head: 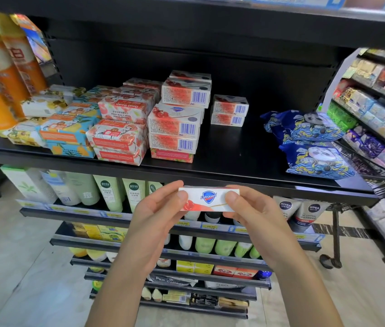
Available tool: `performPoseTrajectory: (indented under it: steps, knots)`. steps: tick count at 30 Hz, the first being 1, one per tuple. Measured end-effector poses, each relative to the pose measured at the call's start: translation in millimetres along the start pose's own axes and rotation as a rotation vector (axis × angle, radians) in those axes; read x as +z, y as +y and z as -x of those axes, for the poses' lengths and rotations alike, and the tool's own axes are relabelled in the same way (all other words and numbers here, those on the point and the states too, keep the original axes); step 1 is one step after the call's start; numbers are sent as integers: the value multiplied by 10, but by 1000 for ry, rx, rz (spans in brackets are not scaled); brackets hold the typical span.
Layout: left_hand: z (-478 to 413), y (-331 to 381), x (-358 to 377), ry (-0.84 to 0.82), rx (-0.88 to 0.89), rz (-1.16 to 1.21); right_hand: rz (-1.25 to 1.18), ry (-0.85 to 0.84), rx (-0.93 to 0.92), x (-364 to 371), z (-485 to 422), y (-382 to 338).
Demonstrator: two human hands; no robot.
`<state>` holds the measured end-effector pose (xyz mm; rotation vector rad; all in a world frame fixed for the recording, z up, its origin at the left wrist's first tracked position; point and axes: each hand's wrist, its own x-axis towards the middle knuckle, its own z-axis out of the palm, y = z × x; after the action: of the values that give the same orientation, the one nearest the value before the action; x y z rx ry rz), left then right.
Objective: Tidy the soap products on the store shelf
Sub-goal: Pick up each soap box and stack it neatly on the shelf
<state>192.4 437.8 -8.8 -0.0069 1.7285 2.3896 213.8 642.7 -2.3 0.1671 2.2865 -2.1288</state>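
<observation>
A white Safeguard soap box [209, 198] with a blue shield logo is held level in front of the black shelf's [229, 159] front edge. My left hand [160, 208] grips its left end and my right hand [250, 208] grips its right end. On the shelf behind stand stacks of matching red-and-white Safeguard boxes [177, 128], with a short pile of two [229, 110] further right. Left of them lie pink goat soap bars [120, 135], blue-and-orange bars [68, 135] and yellow floral bars [38, 107].
Orange bottles [0, 74] stand at the shelf's left end. Blue panda-print packs [314, 142] lie at its right. Bare shelf shows between the Safeguard stacks and the packs. Lower shelves hold tubes and bottles [108, 192]. A side rack [375, 102] of packets stands at right.
</observation>
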Motion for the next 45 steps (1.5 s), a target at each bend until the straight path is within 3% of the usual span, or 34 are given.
performPoseTrajectory:
  steps: [5,11,19,23,29,45]
  knots:
    - [-6,-9,21,-21,4,9,-108,-17,-82,-48,-20,54]
    - [-13,-17,56,7,-43,82,-123,-152,-229,-116,-42,92]
    - [-44,-49,-12,1,-45,38,-164,-207,-220,-87,-51,106]
    - [-44,-57,-23,12,-17,17,-109,-171,-151,-64,-31,90]
    - [-33,-68,-5,41,-23,-7,-19,21,-25,-6,-39,61]
    - [16,-48,19,-13,6,25,-80,41,-178,-13,8,83]
